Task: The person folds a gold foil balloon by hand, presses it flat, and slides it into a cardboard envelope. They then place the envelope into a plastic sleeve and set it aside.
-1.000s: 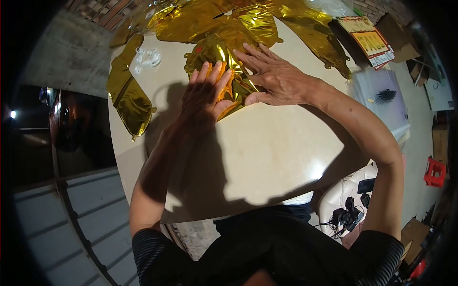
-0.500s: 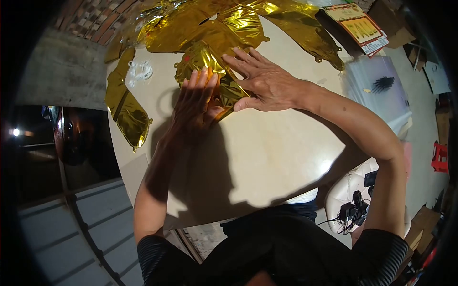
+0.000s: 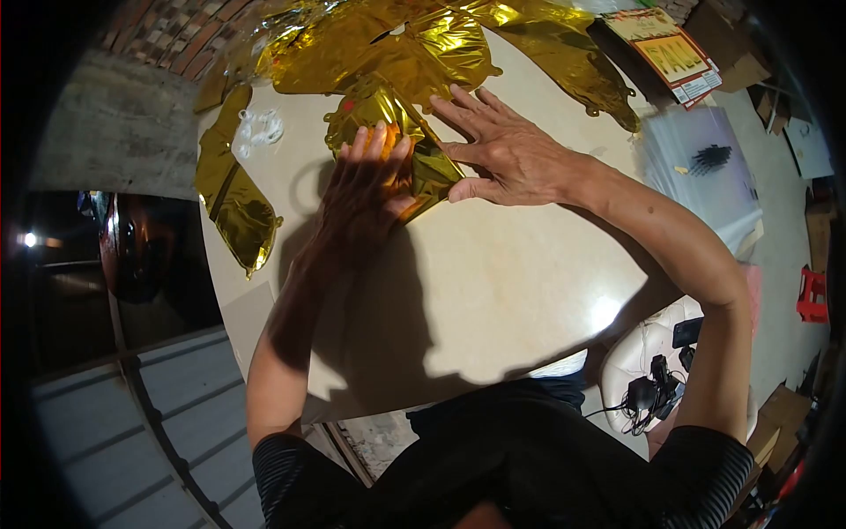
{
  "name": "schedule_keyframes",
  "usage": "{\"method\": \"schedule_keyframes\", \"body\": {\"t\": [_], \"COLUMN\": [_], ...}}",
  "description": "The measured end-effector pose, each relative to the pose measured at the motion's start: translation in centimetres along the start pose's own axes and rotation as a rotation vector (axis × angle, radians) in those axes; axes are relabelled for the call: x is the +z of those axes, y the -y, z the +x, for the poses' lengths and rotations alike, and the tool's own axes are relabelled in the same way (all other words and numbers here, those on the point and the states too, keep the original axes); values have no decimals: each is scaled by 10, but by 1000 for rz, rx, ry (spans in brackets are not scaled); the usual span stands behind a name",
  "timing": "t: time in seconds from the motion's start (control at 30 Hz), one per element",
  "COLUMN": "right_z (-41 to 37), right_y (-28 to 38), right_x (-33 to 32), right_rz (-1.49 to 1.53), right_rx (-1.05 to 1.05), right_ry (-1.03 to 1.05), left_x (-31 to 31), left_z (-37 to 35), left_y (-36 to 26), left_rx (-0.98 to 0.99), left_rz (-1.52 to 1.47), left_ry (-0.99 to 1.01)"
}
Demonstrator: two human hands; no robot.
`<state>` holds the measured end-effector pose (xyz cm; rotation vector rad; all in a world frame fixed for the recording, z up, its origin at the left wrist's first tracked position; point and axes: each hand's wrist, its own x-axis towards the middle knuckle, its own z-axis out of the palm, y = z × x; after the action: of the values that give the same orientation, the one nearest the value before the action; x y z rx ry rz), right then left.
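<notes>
At the far right edge of the table (image 3: 511, 282), a box (image 3: 671, 44) carries big capital letters on a yellow-orange panel; blurred, they seem to read "FALL". A white label (image 3: 699, 86) on the box's table-facing end bears fine dark print, too small to read.

We look through a single camera worn on the head, facing forward and steeply down. The dark shirt (image 3: 502, 450) sits closest to us at the bottom, and the forearms run up and away to the left hand (image 3: 357, 189) and right hand (image 3: 507, 154), near and a little above centre. Our wide lens bows the edges of the tabletop (image 3: 502, 273), takes in floor (image 3: 777, 304) at the right, and darkens into rounded black corners
</notes>
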<state>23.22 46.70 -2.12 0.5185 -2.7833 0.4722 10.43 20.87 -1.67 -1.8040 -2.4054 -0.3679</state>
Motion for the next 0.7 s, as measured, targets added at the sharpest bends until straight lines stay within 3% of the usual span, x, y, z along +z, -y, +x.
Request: {"method": "schedule_keyframes", "body": {"t": [0.53,0.7], "right_z": [4,8], "right_y": [-3,0], "right_x": [-7,-13], "right_rz": [13,9], "right_rx": [-101,-92], "right_ry": [69,98], "left_x": [-2,10], "left_z": [3,0], "left_y": [-3,6], "left_rx": [-7,46], "left_rz": [-1,1], "left_ry": [68,-53]}}
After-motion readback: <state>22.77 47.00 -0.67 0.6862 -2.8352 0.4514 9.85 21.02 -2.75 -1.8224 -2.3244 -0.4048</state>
